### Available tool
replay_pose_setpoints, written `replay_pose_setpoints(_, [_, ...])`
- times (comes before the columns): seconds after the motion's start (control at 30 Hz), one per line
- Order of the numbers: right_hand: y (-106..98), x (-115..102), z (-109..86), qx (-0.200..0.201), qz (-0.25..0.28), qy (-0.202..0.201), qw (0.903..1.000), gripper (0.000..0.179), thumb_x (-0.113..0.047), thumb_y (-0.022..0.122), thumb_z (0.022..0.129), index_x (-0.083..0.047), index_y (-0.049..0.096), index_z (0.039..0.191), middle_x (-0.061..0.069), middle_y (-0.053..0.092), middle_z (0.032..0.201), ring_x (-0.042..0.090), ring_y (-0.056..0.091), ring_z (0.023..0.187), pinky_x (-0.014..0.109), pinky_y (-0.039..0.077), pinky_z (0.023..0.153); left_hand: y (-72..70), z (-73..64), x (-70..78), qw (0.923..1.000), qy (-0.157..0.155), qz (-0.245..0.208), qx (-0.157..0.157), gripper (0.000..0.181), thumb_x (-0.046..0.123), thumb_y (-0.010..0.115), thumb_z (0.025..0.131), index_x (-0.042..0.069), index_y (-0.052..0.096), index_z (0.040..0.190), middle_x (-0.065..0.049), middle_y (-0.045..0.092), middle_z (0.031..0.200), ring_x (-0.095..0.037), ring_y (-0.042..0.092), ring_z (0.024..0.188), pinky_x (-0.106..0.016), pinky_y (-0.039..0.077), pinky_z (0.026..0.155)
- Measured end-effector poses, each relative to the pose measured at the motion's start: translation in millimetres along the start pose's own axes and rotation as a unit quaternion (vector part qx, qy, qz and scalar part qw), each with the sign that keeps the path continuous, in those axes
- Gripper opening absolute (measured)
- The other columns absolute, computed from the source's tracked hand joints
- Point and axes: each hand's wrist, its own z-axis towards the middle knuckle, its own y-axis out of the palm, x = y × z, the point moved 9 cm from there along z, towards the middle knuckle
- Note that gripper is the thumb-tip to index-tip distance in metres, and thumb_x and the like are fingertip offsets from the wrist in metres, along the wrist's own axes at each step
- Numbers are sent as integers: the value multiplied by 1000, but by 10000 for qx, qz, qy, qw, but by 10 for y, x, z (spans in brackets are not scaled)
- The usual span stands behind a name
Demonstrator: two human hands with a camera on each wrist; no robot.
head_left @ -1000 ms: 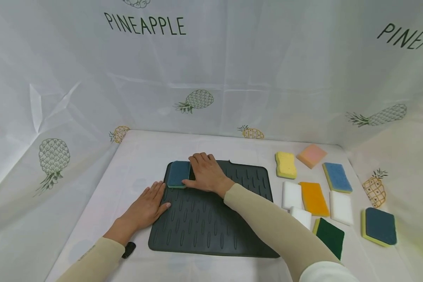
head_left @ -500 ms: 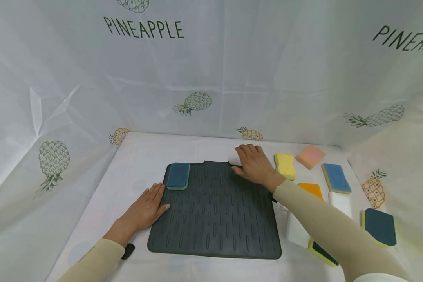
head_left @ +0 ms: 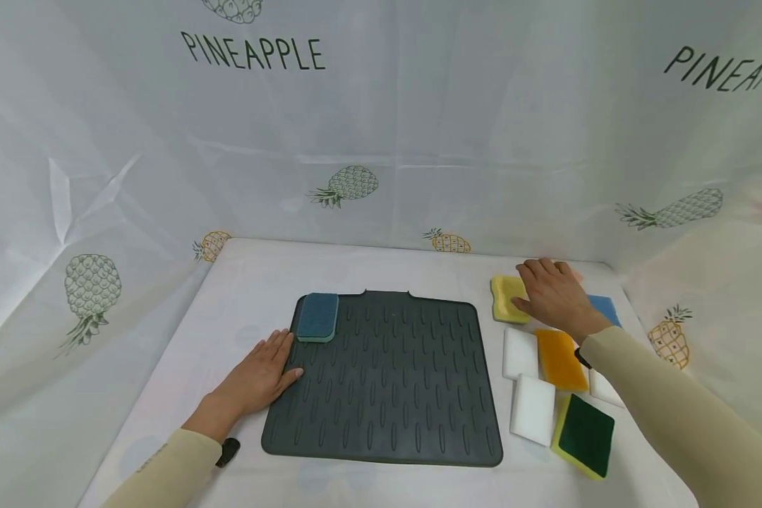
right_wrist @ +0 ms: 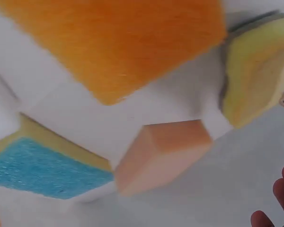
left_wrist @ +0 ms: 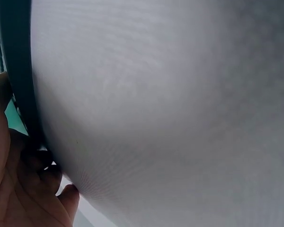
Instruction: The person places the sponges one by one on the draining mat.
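My left hand (head_left: 257, 374) lies flat, fingers straight, on the left edge of a dark ridged mat (head_left: 387, 395). In the left wrist view its fingers (left_wrist: 26, 184) are next to the mat's rim. A blue-topped sponge (head_left: 317, 316) sits in the mat's far left corner. Over on the right, my right hand (head_left: 555, 296) hovers with loosely bent fingers and nothing in them, beside a yellow sponge (head_left: 505, 300). It mostly covers a pink sponge (right_wrist: 163, 158) and part of a blue sponge (right_wrist: 52, 168) in the head view.
Closer to me on the right lie an orange sponge (head_left: 560, 360), white sponges (head_left: 519, 353) and a yellow sponge with a green scouring face (head_left: 584, 434). My right forearm partly hides another white sponge (head_left: 603, 389). A printed pineapple sheet (head_left: 381, 141) stands up behind the table.
My right hand has let go of the blue-topped sponge in the mat's corner and moved right, across the mat, to the loose sponges. The left hand has stayed put.
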Motion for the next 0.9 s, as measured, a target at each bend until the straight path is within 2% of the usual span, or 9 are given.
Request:
replay_pose_setpoints(0.1, [54,40,-87,-159,81,-28,9998,79,-43,86,87,10,56,137,26,62,133,45,57,122,62,50,100,-5,-4,1,10000,-7,-11,6,78,41,58,108,-10,32,161,-29,34,167,-47,31,156,-63,32,125])
replay_pose_setpoints(0.33, [156,29,-165,-208,173,-118,9996,82,-44,88,86,10,54,137,26,61,131,44,56,120,58,51,97,7,0,-1,10000,-7,-56,11,78,41,58,109,-11,31,161,-29,33,167,-47,30,156,-63,32,125])
replay_pose_setpoints(0.53, [220,82,-212,-335,570,168,9977,95,-44,90,83,8,44,148,28,52,144,46,50,129,64,47,105,12,1,7,10000,-14,-88,6,78,41,58,109,-10,31,161,-29,33,167,-47,30,157,-63,31,125])
replay_pose_setpoints(0.67, [234,103,-212,-361,827,182,9957,101,-45,90,83,7,40,153,28,48,150,47,47,135,67,43,110,1,-7,9,10000,-15,-54,26,78,41,58,109,-11,31,161,-29,33,167,-47,30,157,-63,31,125])
replay_pose_setpoints(0.9, [251,93,-200,-628,814,145,9946,95,-47,87,86,7,42,150,27,52,146,47,48,134,67,42,110,-10,-9,5,10000,16,-38,82,78,40,59,108,-11,32,160,-30,34,167,-47,31,156,-64,32,124])
